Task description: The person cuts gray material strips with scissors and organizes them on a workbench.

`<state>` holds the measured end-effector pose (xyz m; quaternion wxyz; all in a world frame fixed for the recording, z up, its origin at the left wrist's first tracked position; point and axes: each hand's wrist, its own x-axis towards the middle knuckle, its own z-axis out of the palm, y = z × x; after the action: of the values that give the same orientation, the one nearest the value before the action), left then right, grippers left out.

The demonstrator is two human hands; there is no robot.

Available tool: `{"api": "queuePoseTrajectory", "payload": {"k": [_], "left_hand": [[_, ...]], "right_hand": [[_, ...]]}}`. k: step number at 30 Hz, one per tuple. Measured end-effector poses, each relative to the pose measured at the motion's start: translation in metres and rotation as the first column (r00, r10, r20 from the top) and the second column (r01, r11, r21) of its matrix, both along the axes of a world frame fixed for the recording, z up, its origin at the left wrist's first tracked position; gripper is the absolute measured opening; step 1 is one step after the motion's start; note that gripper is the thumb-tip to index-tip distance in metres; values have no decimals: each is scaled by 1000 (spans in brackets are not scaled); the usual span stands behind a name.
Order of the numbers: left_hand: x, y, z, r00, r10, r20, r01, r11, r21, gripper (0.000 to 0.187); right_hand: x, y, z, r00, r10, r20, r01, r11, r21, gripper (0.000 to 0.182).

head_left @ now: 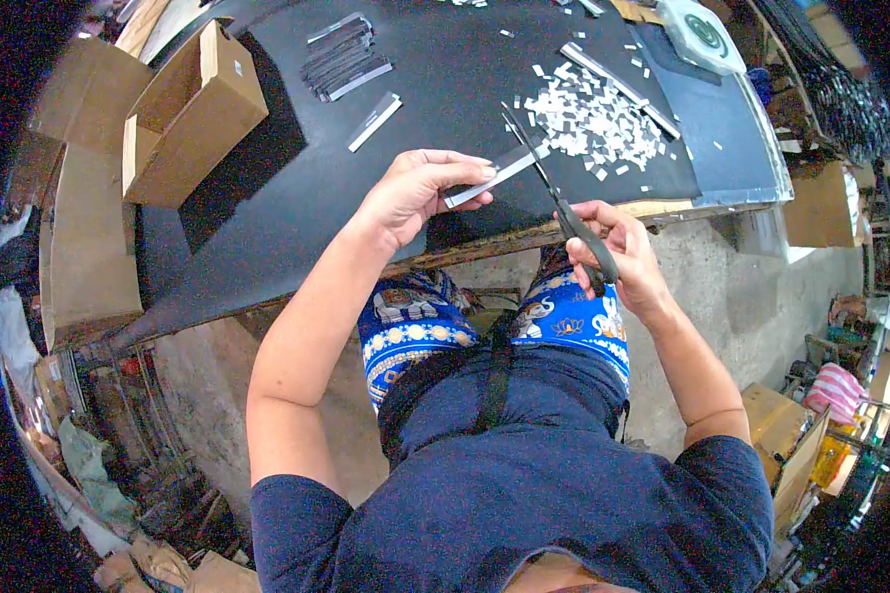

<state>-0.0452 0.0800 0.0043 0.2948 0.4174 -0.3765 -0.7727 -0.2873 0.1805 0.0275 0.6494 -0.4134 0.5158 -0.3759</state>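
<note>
Between the thumb and fingers of my left hand [430, 193] is a narrow black-and-white strip [509, 174], slanting up to the right. My right hand [623, 252] grips the dark handles of a pair of scissors [585, 237]. The scissor blades are parted around the far end of the strip. Just beyond the blades lies a pile of small white cut pieces [598, 119] on the black tabletop [445, 89]. A single loose strip [375, 123] rests to the left of the pile, near a stack of similar strips [344, 61].
An upright cardboard box [198, 114] stands on the table's left. A long white-edged bar [618, 89] lies along the pile. At the back right is a white container [700, 38]. The table's front edge [485, 243] runs close before my lap.
</note>
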Motion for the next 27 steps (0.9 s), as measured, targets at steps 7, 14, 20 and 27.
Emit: {"api": "queuePoseTrajectory", "payload": {"k": [7,14,20,27], "left_hand": [[-1,-1,1,1000,-9,11,9,1000,0,22],[-4,-4,1,1000,-21,17,20,999,27,23],[-6,-9,-3,999,-42,27,40,998,46,24],[-10,-15,-5,997,-66,46,63,997,50,24]], "right_hand": [[-3,0,-7,998,-33,58,32,999,21,51],[-4,-1,-7,998,-59,38,57,997,46,51],[-6,0,-7,997,-73,4,73,995,69,50],[-9,-1,-11,997,-81,15,80,993,87,49]]}}
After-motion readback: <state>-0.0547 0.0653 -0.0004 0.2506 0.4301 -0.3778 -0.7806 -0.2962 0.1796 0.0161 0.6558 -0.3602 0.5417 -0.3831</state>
